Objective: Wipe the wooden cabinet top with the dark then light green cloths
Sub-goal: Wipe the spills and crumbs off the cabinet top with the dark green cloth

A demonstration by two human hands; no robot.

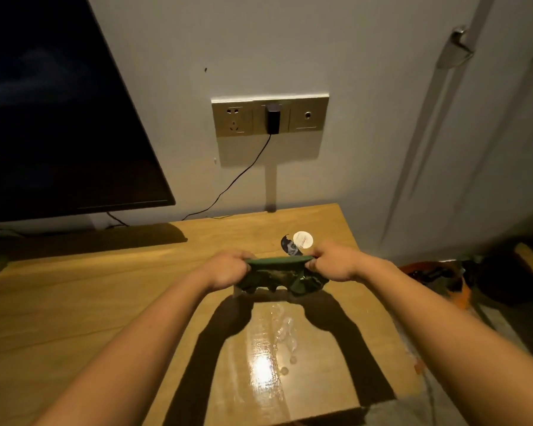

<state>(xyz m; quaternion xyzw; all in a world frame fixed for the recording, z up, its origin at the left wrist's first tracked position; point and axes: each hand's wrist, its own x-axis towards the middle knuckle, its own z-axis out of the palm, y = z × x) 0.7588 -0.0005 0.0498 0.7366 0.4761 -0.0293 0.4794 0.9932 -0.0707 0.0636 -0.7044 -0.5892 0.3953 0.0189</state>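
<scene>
A dark green cloth [279, 273] is stretched between my two hands just above the wooden cabinet top [105, 302]. My left hand [225, 269] grips its left end and my right hand [333, 262] grips its right end. The lower edge of the cloth hangs bunched and touches the wood. Wet streaks and drops [277, 339] shine on the cabinet top in front of the cloth. No light green cloth shows in the head view.
A small white round lid [303, 239] and a dark scrap [290, 245] lie just behind the cloth. A dark TV screen [59, 118] stands at back left. A wall socket panel [270, 116] holds a black plug and cable. Orange clutter [434, 278] sits beyond the right edge.
</scene>
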